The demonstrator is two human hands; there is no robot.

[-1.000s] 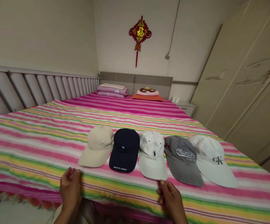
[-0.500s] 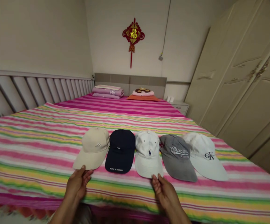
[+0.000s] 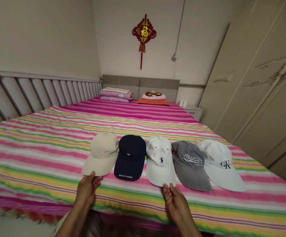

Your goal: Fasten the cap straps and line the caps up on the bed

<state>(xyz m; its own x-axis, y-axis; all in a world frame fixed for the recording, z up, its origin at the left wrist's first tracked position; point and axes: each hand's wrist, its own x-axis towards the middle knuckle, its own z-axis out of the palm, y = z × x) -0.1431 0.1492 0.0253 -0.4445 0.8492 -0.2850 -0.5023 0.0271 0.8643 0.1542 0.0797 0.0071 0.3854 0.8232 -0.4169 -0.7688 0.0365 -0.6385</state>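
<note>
Five baseball caps lie in a row on the striped bedspread, brims toward me. My left hand (image 3: 87, 189) pinches the brim edge of the beige cap (image 3: 104, 148) at the left end, thumb on top. Beside it lies a navy cap (image 3: 130, 158) with small white lettering on its brim. My right hand (image 3: 173, 197) has its fingertips closed at the front brim of the white cap with a small polo logo (image 3: 160, 154), in the middle. Farther right are a grey cap (image 3: 192, 171) and another white cap (image 3: 224, 168) marked CK, whose left side the grey cap overlaps.
A striped bedspread (image 3: 46, 138) covers the bed. Folded purple bedding (image 3: 117, 95) and a pink stack (image 3: 154, 96) sit near the headboard (image 3: 157, 85). A metal railing (image 3: 46, 89) runs along the left; a wardrobe (image 3: 251, 89) and bedside cabinet (image 3: 193, 112) stand at right.
The whole view has shifted slightly, so everything appears a little farther right. Both hands stay at the same two brims, and the caps keep their order.
</note>
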